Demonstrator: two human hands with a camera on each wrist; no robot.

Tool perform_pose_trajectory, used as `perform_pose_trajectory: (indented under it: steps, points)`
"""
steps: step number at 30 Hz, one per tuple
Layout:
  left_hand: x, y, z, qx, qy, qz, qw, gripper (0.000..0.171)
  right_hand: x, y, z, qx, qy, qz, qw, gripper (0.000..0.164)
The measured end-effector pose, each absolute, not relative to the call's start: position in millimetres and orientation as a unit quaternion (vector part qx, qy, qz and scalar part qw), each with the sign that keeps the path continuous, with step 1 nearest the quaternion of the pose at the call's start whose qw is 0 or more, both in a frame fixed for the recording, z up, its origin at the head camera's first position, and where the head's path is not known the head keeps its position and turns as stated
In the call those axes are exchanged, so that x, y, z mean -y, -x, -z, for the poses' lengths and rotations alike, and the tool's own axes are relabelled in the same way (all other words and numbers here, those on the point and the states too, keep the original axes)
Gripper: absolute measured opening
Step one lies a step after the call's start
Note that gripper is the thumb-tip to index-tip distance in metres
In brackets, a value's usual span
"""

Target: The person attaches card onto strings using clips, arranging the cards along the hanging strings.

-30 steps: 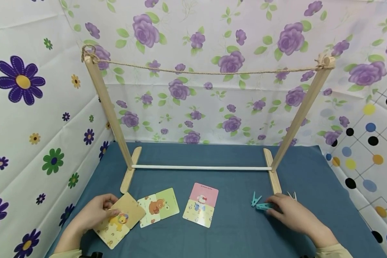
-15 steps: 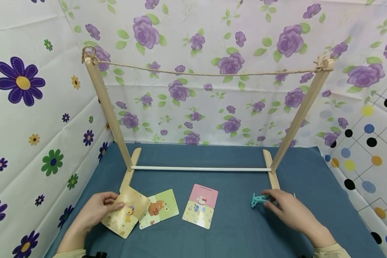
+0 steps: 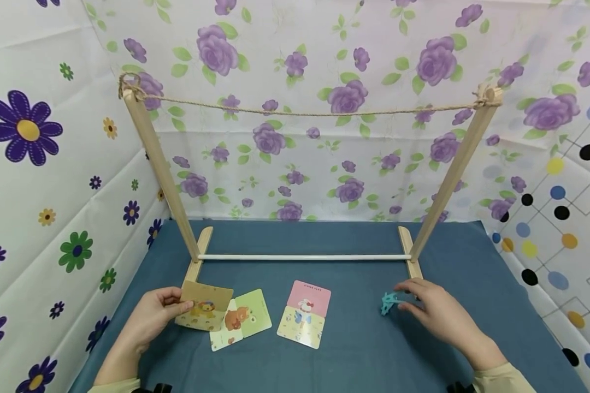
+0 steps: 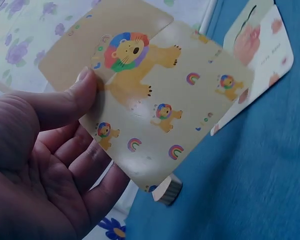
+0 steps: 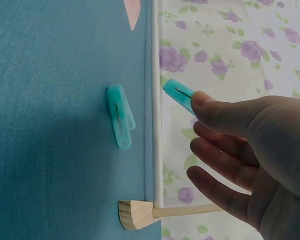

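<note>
My left hand [image 3: 149, 322] pinches a tan card with a lion on it [image 4: 162, 95], thumb on its front face. The card is raised and tilted, overlapping the bear card [image 3: 251, 316] in the head view. To the right of that lies a pink and yellow rabbit card [image 3: 305, 314]. My right hand [image 3: 442, 311] pinches a teal clothespin [image 5: 177, 94] between thumb and fingers, off the table. A second teal clothespin [image 5: 119, 117] lies on the blue cloth just left of it; in the head view the two overlap.
Behind the cards stands a wooden frame with a left post [image 3: 159, 174] and right post [image 3: 454, 174]. Twine [image 3: 300, 113] sags between the post tops, and a white rod [image 3: 305, 257] joins the feet. Blue cloth [image 3: 344, 360] covers the table; flowered sheets [image 3: 319, 164] hang around.
My left hand has raised the lion card off the table and tilted it up, shifting it slightly right and away from me. My right hand has lifted one teal clothespin.
</note>
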State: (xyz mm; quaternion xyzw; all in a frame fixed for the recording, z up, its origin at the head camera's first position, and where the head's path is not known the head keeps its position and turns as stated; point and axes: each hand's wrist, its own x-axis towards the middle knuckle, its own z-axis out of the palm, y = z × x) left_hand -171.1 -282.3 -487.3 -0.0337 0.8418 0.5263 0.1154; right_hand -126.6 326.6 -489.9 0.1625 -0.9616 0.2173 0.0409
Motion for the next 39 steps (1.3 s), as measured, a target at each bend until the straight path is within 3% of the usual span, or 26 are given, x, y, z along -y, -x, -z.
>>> perform_pose_trajectory:
  steps: [8, 15, 22, 30, 39]
  points:
    - [274, 170, 485, -0.837, 0.029, -0.537, 0.105, 0.026, -322, 129, 479, 0.957, -0.160, -0.229, 0.080, 0.045]
    - [266, 170, 485, -0.811, 0.031, -0.575, 0.104, 0.042, -319, 136, 470, 0.951, -0.164, -0.231, 0.122, 0.039]
    - [258, 170, 487, -0.794, 0.025, -0.600, 0.093, 0.041, -318, 140, 469, 0.945, -0.173, -0.238, 0.144, 0.044]
    - [252, 172, 489, -0.790, 0.023, -0.608, 0.083, 0.042, -312, 143, 463, 0.935, -0.177, -0.246, 0.183, 0.037]
    - [245, 177, 491, -0.783, 0.012, -0.619, 0.063, 0.041, -307, 146, 466, 0.931, -0.169, -0.261, 0.189, 0.035]
